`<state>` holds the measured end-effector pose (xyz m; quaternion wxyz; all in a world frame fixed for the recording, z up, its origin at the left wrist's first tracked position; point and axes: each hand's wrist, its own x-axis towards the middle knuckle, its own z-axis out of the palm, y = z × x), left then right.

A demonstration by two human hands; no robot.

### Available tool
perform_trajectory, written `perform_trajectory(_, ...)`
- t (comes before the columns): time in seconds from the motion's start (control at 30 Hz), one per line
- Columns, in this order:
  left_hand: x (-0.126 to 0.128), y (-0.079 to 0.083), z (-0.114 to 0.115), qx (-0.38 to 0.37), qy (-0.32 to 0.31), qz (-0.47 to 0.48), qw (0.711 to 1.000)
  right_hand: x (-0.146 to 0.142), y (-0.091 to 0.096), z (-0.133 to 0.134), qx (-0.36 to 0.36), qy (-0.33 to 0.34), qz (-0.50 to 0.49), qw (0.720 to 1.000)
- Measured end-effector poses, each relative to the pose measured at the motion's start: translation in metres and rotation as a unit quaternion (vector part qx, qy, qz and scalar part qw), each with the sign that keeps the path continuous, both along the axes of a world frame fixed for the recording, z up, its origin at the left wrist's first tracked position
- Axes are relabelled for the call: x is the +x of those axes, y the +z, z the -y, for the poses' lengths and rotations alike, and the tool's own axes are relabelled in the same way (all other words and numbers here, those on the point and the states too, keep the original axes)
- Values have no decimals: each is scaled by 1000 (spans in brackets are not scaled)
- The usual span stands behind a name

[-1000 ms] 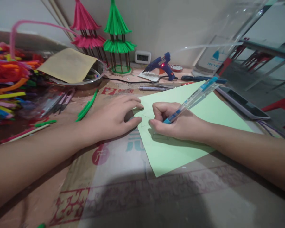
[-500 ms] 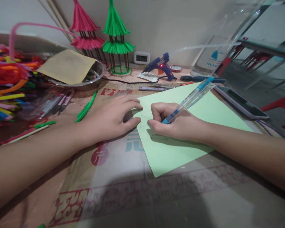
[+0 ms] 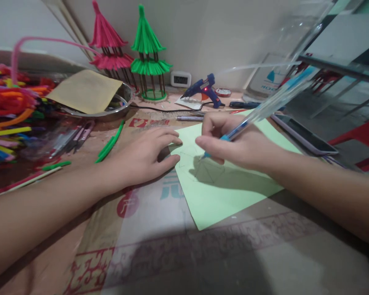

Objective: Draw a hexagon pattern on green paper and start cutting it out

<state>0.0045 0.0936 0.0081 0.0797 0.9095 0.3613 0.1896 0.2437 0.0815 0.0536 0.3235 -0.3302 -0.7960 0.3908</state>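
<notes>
My right hand (image 3: 236, 139) grips a clear pen with blue parts (image 3: 249, 119), its tip close over a sheet of light green paper (image 3: 221, 205). Whether the tip touches the paper I cannot tell. Thin straight lines forming a many-sided figure (image 3: 207, 172) show on the sheet below the pen, with a fainter outline nearer the left edge. My left hand (image 3: 144, 157) lies with fingers apart, thumb and fingertips resting on the paper's left edge. Under the paper is a printed cardboard sheet (image 3: 160, 233).
Pink (image 3: 109, 41) and green (image 3: 149, 61) pipe-cleaner towers stand at the back. Beside them are a small clock (image 3: 181, 79) and a blue glue gun (image 3: 204, 91) with a red light. Coloured pipe cleaners (image 3: 9, 102), a metal bowl (image 3: 123, 104) and a phone (image 3: 306, 133) lie around.
My right hand has lifted and shifted slightly up and right with the pen, uncovering more of the drawn lines. My left hand stays at the paper's edge. The view has tilted slightly.
</notes>
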Motion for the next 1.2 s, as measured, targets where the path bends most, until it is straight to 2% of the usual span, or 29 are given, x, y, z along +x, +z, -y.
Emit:
perform_trajectory(0.1, 0, 0, 0, -2, 0, -2, 1000, 8, 18, 4, 31, 17, 19, 999)
perform_trajectory(0.17, 0, 0, 0, -1, 3, 0, 1000, 13, 18, 8, 12, 40, 47, 998)
perform_trajectory(0.27, 0, -1, -1, 1, 12, -1, 1000, 21, 2, 13, -58, 32, 75, 995)
perform_trajectory(0.37, -1, -2, -1, -1, 19, -5, 1000, 26, -19, 14, -79, -12, 63, 995)
perform_trajectory(0.47, -1, -2, -2, -4, 19, -11, 1000, 26, -31, 13, -42, -21, 59, 997)
perform_trajectory(0.6, 0, -1, -2, -8, 20, -16, 1000, 24, -33, 14, 33, -46, 59, 997)
perform_trajectory(1.2, -1, 0, -3, -6, 17, -23, 1000, 22, -31, 13, 46, -35, 95, 994)
